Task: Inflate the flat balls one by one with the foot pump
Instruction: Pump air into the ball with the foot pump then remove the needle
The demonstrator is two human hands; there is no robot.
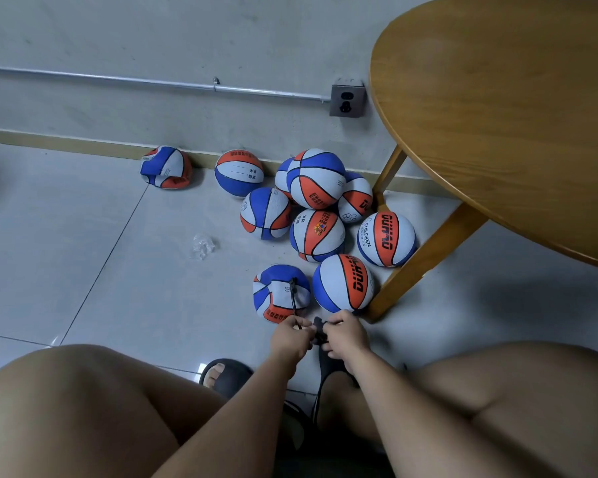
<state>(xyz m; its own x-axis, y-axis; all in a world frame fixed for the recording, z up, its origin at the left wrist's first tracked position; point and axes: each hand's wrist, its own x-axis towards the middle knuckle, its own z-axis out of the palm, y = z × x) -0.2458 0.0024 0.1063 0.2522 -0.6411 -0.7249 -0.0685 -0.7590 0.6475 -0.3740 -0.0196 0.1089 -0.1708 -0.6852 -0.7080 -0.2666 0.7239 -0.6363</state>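
Hooking up seems to be the step in hand: the hose [295, 305] already enters the flat ball [280, 293], which lies near the table leg [425, 257], one ball between. The left hand [290, 334] pinches the hose, and the right hand [346, 334] grips a black end of the foot pump [320, 334]. Next probably comes seating that joint, then treading. There are two flat balls, the second flat ball [166, 167] well apart from the leg, and eight round balls [343, 282] clustered beside it.

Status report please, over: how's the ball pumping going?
Left grip pinches hose, right grip holds black pump part. Hose plugged into sagging flat ball. Second flat ball by wall. Nothing blocking.
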